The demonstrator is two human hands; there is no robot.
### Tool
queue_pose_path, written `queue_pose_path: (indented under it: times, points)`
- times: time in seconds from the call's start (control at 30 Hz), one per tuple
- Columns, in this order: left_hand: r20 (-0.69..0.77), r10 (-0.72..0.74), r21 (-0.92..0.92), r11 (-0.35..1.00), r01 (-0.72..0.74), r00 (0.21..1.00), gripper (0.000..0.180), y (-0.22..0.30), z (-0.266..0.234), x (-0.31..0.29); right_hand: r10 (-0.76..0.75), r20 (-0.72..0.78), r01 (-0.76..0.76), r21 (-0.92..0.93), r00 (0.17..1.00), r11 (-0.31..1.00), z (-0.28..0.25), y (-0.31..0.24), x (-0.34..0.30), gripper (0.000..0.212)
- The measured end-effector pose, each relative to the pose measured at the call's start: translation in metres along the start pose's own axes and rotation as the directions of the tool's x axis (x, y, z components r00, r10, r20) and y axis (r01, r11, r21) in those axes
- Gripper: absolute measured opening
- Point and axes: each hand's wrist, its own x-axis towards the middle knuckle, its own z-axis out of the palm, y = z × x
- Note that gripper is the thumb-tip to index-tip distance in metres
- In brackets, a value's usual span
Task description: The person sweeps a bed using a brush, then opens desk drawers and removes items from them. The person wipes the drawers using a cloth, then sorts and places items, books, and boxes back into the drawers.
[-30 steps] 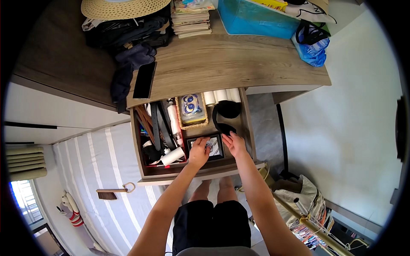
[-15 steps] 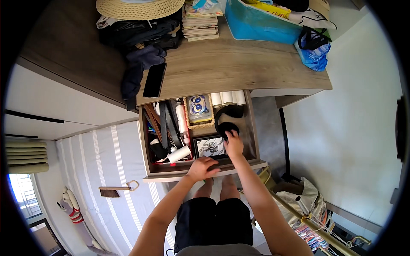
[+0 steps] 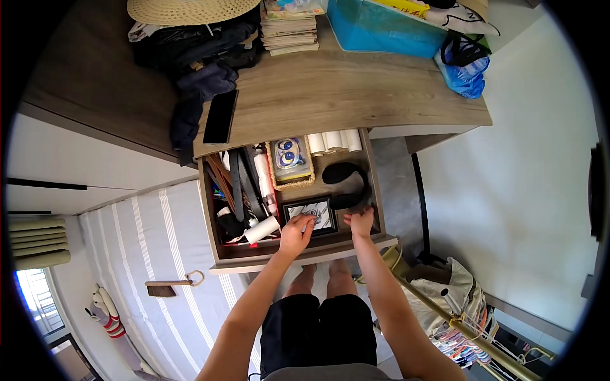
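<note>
My left hand (image 3: 297,235) reaches over the front of the pulled-out drawer (image 3: 302,259). Its fingers are stretched over the lower left of a black-framed picture (image 3: 326,219), with no grip around the frame. To the right, my right hand (image 3: 360,222) is inside the drawer with loosely bent fingers apart and nothing visible in them. Just beyond it lies a black C-shaped thing with padded ends, like headphones (image 3: 365,185), on the drawer floor. Behind the picture stands a woven basket (image 3: 294,185) holding a clear-lidded box with a blue-eyed design.
White rolls (image 3: 333,141) line the drawer's back right. Its left part holds rolled belts (image 3: 237,184) and a white cylinder (image 3: 262,230). On the desktop (image 3: 356,95) are a phone (image 3: 220,117), stacked booklets (image 3: 289,35) and a blue bin (image 3: 381,35). A brush (image 3: 161,290) lies on the striped bed at left.
My right hand has let go of the black C-shaped thing and drawn nearer; that thing now lies turned, opening leftward. My left hand has moved from the drawer's front edge onto the picture.
</note>
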Motion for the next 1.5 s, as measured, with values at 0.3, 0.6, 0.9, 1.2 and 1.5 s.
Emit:
queue_pose_path:
  times: [0.3,0.6,0.9,1.2,1.5]
  points:
    - [0.395,0.315,0.041,0.933,-0.359,0.863,0.03,0.03,-0.009,-0.012,-0.575,0.417,0.708,-0.466,0.704,0.53,-0.002,0.003,0.028,0.068]
    - [0.405,0.405,0.35,0.76,-0.548,0.82,0.048,0.045,-0.03,-0.019,-0.797,0.243,0.83,-0.244,0.553,0.501,-0.022,-0.039,-0.051,0.045]
    - [0.04,0.331,0.647,0.71,-0.277,0.943,0.025,0.036,-0.019,0.043,-0.755,0.328,0.822,-0.281,0.567,0.495,0.005,-0.042,-0.053,0.012]
    - [-0.242,0.176,0.636,0.771,0.019,0.954,0.017,-0.002,-0.052,0.101,-0.037,0.636,0.333,-0.353,0.771,0.874,0.1,-0.067,0.037,0.029]
    - [-0.65,0.065,0.4,0.876,0.268,0.757,0.03,-0.037,-0.129,0.111,-0.015,0.654,0.345,-0.379,0.756,0.859,0.147,-0.113,0.079,0.026]
